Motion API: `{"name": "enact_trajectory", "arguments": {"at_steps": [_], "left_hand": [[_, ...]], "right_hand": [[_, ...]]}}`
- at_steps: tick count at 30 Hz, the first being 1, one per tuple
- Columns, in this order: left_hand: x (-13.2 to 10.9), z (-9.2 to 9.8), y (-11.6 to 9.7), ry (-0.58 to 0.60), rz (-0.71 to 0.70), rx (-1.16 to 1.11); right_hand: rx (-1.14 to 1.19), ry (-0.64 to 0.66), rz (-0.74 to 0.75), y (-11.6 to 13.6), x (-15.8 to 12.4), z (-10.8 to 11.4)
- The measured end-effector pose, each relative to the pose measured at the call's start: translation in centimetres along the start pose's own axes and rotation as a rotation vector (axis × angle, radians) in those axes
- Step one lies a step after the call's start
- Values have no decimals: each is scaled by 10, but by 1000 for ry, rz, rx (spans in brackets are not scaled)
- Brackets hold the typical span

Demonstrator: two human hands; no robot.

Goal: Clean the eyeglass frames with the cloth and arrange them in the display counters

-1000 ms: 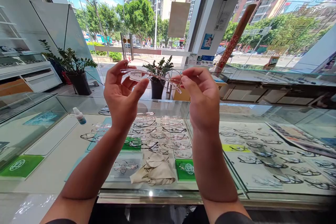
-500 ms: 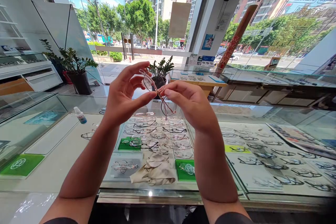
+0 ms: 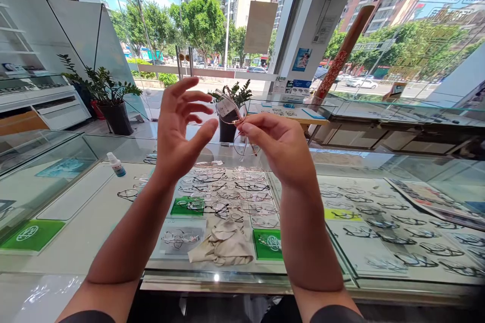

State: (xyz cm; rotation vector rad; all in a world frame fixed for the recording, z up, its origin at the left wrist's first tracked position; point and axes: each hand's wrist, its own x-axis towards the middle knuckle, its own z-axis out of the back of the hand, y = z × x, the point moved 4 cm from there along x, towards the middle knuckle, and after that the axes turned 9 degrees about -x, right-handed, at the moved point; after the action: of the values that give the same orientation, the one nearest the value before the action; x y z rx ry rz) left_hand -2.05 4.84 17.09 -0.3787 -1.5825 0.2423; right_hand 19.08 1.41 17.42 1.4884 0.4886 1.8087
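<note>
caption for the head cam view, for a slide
Right hand pinches a tagged pair of thin-rimmed glasses above a glass eyeglass counter, left hand open beside them.

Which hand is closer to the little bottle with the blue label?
Left: the left hand is raised up and right of the small bottle; the right hand is farther right, pinching eyeglasses.

My left hand (image 3: 182, 126) is up at eleven o'clock, palm turned toward me, its fingers (image 3: 189, 101) spread and loosely curled, its thumb (image 3: 204, 135) aimed at about two o'clock. My right hand (image 3: 282, 149) sits at one o'clock, its back toward me, with thumb and forefinger (image 3: 253, 128) pinched together and pointing toward nine o'clock. The two hands are near each other but not touching. My left forearm (image 3: 129, 232) rises from seven o'clock, my right forearm (image 3: 310, 242) from five.
</note>
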Motion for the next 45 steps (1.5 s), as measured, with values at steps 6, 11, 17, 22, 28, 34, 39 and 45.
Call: {"name": "enact_trajectory", "arguments": {"at_steps": [6, 11, 17, 22, 28, 34, 39, 45], "left_hand": [[-11, -14, -12, 37, 146, 135], [-14, -25, -14, 98, 263, 63], [-15, -22, -10, 63, 395, 108], [-14, -18, -8, 46, 411, 146], [-8, -5, -6, 92, 389, 265], [-3, 23, 13, 204, 442, 562], [-22, 76, 52, 335, 530, 832], [-68, 165, 107, 404, 679, 1039]], "right_hand": [[-210, -166, 97, 5, -4, -3], [-353, -187, 167, 10, -8, -10], [-498, -173, 175, 15, -9, -17], [-532, -75, 161, 21, -12, -23], [-497, 71, 88, 21, -13, -22], [-537, 92, 8, 22, -11, -9], [-554, 129, -16, 26, -12, -4], [-543, 152, -20, 28, -12, -9]]}}
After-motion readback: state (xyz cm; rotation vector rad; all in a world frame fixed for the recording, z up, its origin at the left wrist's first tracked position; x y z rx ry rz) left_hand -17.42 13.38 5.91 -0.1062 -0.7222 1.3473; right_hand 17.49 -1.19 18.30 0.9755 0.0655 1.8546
